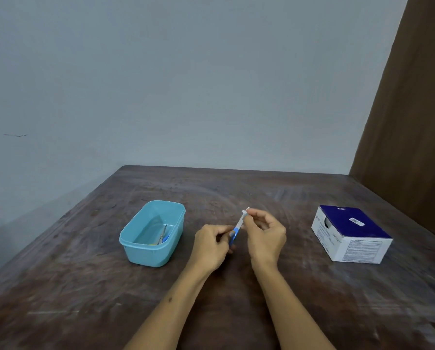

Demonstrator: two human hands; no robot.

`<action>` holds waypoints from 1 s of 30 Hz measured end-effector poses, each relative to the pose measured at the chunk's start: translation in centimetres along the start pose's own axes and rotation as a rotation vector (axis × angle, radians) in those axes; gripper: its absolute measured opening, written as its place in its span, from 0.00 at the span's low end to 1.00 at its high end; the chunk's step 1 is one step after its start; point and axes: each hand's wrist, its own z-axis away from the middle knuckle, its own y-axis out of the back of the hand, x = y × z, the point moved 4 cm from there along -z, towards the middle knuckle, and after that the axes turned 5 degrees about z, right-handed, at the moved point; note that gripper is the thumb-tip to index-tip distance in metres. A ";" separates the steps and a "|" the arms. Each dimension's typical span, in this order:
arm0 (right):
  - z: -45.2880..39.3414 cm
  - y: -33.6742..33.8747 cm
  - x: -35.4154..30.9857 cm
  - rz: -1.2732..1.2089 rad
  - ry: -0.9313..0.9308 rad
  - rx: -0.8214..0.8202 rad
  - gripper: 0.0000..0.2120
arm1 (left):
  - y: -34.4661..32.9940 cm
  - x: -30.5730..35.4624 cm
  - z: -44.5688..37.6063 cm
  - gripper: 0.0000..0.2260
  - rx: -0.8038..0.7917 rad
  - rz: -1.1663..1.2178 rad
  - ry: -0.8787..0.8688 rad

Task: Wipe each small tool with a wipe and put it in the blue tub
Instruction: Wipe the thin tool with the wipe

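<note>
My left hand pinches the blue handle end of a thin small tool that slants up to the right above the table. My right hand pinches a small white wipe around the tool's pale upper end. Left of both hands stands the blue tub, upright and open, with small scissors and other blue and yellow tools lying in its near right corner.
A dark blue and white cardboard box stands on the right of the worn brown table. A grey wall runs behind the table, and a brown panel rises at the right edge.
</note>
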 end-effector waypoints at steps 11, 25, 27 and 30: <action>0.8 -0.3 -1.0 0.120 0.193 -0.058 0.08 | 0.1 0.9 0.6 0.14 0.054 -0.113 -0.123; 1.2 -0.4 -1.9 0.265 0.483 -0.050 0.09 | 0.0 0.0 0.2 0.10 -0.003 0.203 0.126; 1.0 -0.2 -2.0 0.261 0.479 -0.017 0.09 | -0.5 0.2 0.4 0.09 -0.077 0.278 0.162; 1.2 -0.3 -1.8 0.284 0.460 -0.035 0.08 | -0.2 0.1 0.3 0.12 -0.041 0.264 0.151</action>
